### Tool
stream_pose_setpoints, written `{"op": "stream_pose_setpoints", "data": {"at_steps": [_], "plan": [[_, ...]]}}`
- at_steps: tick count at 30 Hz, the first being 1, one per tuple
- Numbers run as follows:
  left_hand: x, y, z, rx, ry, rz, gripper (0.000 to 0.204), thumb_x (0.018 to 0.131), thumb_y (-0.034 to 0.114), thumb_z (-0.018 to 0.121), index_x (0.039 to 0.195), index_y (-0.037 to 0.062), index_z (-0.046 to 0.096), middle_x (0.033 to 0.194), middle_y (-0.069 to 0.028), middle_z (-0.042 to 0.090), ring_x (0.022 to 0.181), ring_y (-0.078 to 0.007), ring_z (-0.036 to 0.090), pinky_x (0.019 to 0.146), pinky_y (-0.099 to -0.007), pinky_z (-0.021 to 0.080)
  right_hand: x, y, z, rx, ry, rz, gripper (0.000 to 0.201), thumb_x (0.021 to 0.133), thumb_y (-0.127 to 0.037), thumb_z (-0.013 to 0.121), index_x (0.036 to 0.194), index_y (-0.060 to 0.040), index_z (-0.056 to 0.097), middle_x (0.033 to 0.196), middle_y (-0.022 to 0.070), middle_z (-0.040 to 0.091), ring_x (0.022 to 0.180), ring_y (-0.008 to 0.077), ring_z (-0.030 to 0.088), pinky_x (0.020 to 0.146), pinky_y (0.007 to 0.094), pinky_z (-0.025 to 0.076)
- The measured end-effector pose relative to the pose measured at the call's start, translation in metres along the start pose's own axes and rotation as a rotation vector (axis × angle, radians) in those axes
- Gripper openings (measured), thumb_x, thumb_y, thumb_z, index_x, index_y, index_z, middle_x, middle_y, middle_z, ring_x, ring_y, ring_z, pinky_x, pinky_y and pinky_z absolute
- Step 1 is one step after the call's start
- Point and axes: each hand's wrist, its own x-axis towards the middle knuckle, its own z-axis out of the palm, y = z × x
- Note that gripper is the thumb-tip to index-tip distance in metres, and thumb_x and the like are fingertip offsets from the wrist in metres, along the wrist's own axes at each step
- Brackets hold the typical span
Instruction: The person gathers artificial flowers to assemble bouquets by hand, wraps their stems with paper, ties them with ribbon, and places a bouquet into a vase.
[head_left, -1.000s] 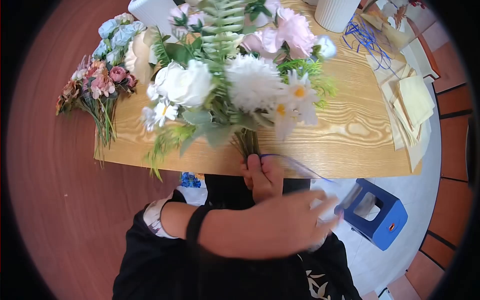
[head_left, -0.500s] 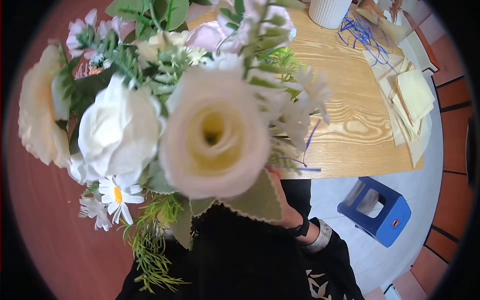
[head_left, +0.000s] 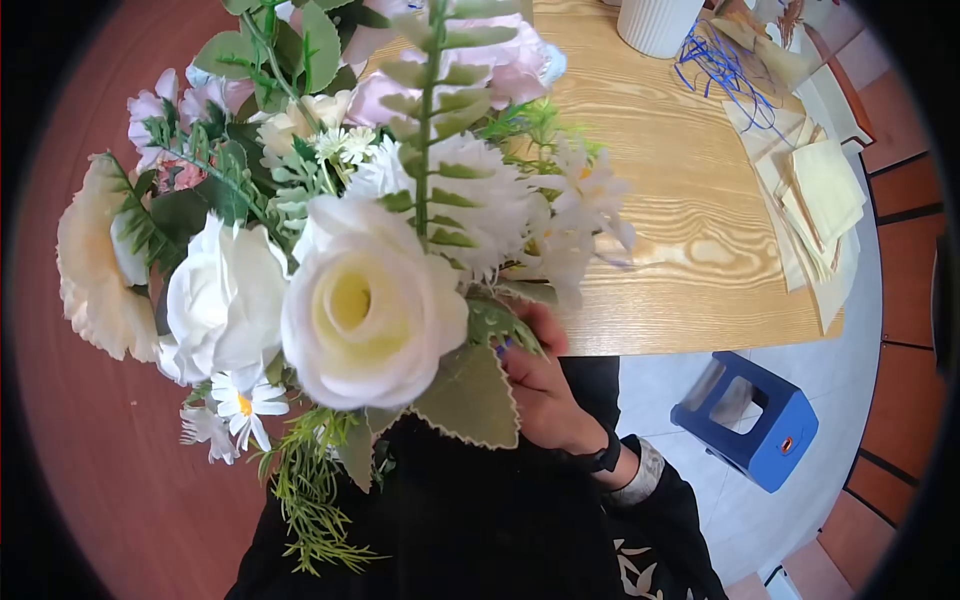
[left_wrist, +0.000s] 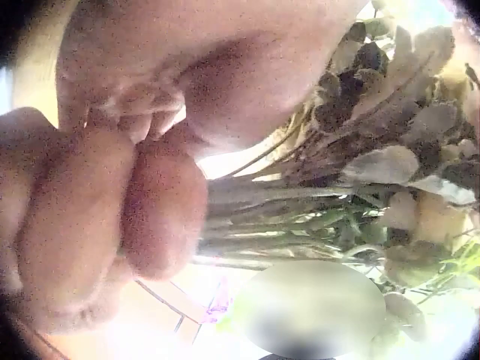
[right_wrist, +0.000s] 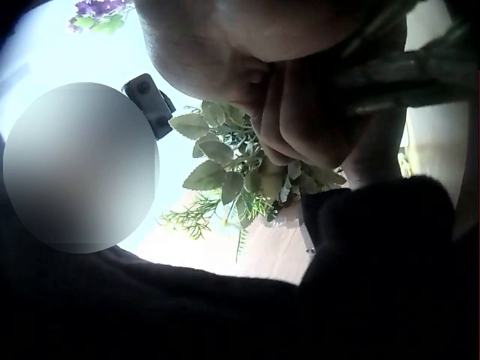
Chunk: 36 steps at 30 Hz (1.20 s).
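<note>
The bouquet point(head_left: 375, 305) of white, cream and pink flowers fills the left and middle of the head view, tilted so one rose faces the camera. My right hand point(head_left: 555, 395) is just right of that rose, fingers bent, a bit of blue ribbon point(head_left: 503, 347) at the fingertips. In the right wrist view its fingers curl round the stems point(right_wrist: 412, 79). The flowers hide my left hand in the head view; in the left wrist view the left hand point(left_wrist: 112, 202) has curled fingers at the stems point(left_wrist: 277, 217) and seems to grip them.
On the wooden table point(head_left: 690, 240) lie a tangle of blue ribbon point(head_left: 725, 75) and cream wrapping sheets point(head_left: 825, 190) at the right. A white ribbed vase point(head_left: 655, 22) stands at the back. A blue stool point(head_left: 765, 425) is on the floor to the right.
The bouquet has come up and leftwards, tipping its blooms at the head camera. My left hand, a second ago blurred at the right, has gone behind the flowers. Most recently the bouquet shifted slightly.
</note>
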Motion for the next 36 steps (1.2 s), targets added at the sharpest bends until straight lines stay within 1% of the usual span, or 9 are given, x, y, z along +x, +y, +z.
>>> {"op": "stream_pose_setpoints", "data": {"at_steps": [7, 16, 18, 21, 27, 29, 32, 34, 36], "plan": [[-0.079, -0.036, -0.028, -0.262, 0.065, 0.015, 0.027, 0.087, 0.025, 0.047, 0.107, 0.0074, 0.053, 0.099, -0.005, 0.058, 0.091, -0.0205, 0.056, 0.08, -0.0355, 0.044, -0.002, 0.002, -0.006, 0.156, -0.029, 0.087, 0.026, 0.093, -0.017, 0.045, 0.079, 0.0009, 0.056, 0.062, 0.001, 0.052, 0.051, 0.0076, 0.045, 0.048, 0.0204, 0.036], [-0.007, -0.05, -0.004, -0.581, -0.054, 0.056, 0.035, 0.089, 0.03, 0.045, 0.115, 0.0086, 0.05, 0.11, -0.0068, 0.056, 0.106, -0.0209, 0.051, 0.09, -0.038, 0.041, -0.005, 0.017, 0.001, -0.16, 0.265, 0.001, 0.016, 0.092, -0.009, 0.042, 0.085, 0.0004, 0.052, 0.061, 0.0003, 0.047, 0.05, 0.0051, 0.039, 0.044, 0.021, 0.03], [-0.016, -0.047, 0.011, -0.635, -0.075, 0.221, 0.033, 0.091, 0.02, 0.045, 0.119, 0.0021, 0.045, 0.117, -0.0123, 0.051, 0.109, -0.0235, 0.049, 0.093, -0.0356, 0.042, -0.003, 0.01, 0.001, -0.439, 0.315, -0.063, 0.018, 0.088, -0.009, 0.048, 0.077, 0.0018, 0.057, 0.06, 0.0055, 0.055, 0.052, 0.0165, 0.052, 0.049, 0.027, 0.04], [-0.019, -0.046, 0.022, -0.51, 0.003, 0.273, 0.034, 0.092, 0.022, 0.045, 0.121, 0.0044, 0.044, 0.117, -0.0108, 0.051, 0.108, -0.0214, 0.049, 0.091, -0.0334, 0.041, -0.009, 0.036, 0.006, -0.572, 0.516, -0.424, 0.014, 0.086, -0.005, 0.048, 0.075, 0.0003, 0.056, 0.061, 0.005, 0.055, 0.052, 0.0181, 0.051, 0.05, 0.0281, 0.039], [-0.015, -0.027, 0.041, -0.376, 0.179, 0.364, 0.027, 0.092, 0.023, 0.047, 0.111, 0.005, 0.054, 0.098, -0.007, 0.061, 0.085, -0.0135, 0.057, 0.073, -0.0261, 0.045, 0.002, 0.007, 0.005, -0.411, 0.545, -0.198, 0.007, 0.086, -0.001, 0.046, 0.084, 0.0016, 0.052, 0.069, 0.0068, 0.053, 0.057, 0.013, 0.049, 0.052, 0.0224, 0.038], [-0.02, -0.019, 0.04, 0.444, 0.15, 0.425, 0.026, 0.092, 0.02, 0.048, 0.096, -0.0038, 0.058, 0.079, -0.009, 0.06, 0.066, -0.0166, 0.053, 0.064, -0.0285, 0.045, 0.005, 0.015, 0.001, -0.246, 0.616, -0.108, 0.014, 0.091, -0.012, 0.047, 0.082, -0.0023, 0.051, 0.066, -0.0001, 0.055, 0.056, 0.0055, 0.049, 0.05, 0.018, 0.037], [-0.021, -0.003, 0.081, 0.652, 0.157, 0.6, 0.028, 0.092, 0.019, 0.048, 0.084, -0.0044, 0.06, 0.058, -0.0056, 0.053, 0.056, -0.0159, 0.051, 0.062, -0.0275, 0.044, 0.001, 0.044, -0.005, -0.579, 0.668, -0.28, 0.013, 0.092, -0.013, 0.048, 0.088, -0.0018, 0.052, 0.071, 0.0019, 0.056, 0.062, 0.0055, 0.051, 0.054, 0.0188, 0.039], [-0.015, 0.009, 0.1, 0.681, 0.185, 0.628, 0.017, 0.086, 0.013, 0.056, 0.089, -0.004, 0.059, 0.069, -0.0071, 0.056, 0.063, -0.0178, 0.055, 0.061, -0.0263, 0.044, 0.003, 0.039, -0.005, -0.591, 0.606, -0.386, 0.01, 0.089, -0.01, 0.051, 0.093, -0.0004, 0.053, 0.071, 0.0026, 0.056, 0.061, 0.0107, 0.052, 0.054, 0.0222, 0.04], [-0.003, 0.017, 0.111, 1.736, 0.039, 1.052, 0.019, 0.078, 0.001, 0.057, 0.096, -0.0039, 0.056, 0.086, -0.0085, 0.058, 0.076, -0.0189, 0.058, 0.062, -0.0255, 0.046, 0.002, 0.036, -0.003, -0.604, 0.554, -0.488, 0.013, 0.086, -0.007, 0.054, 0.097, 0.0009, 0.053, 0.072, 0.0033, 0.055, 0.06, 0.0159, 0.052, 0.054, 0.0257, 0.042]]}}
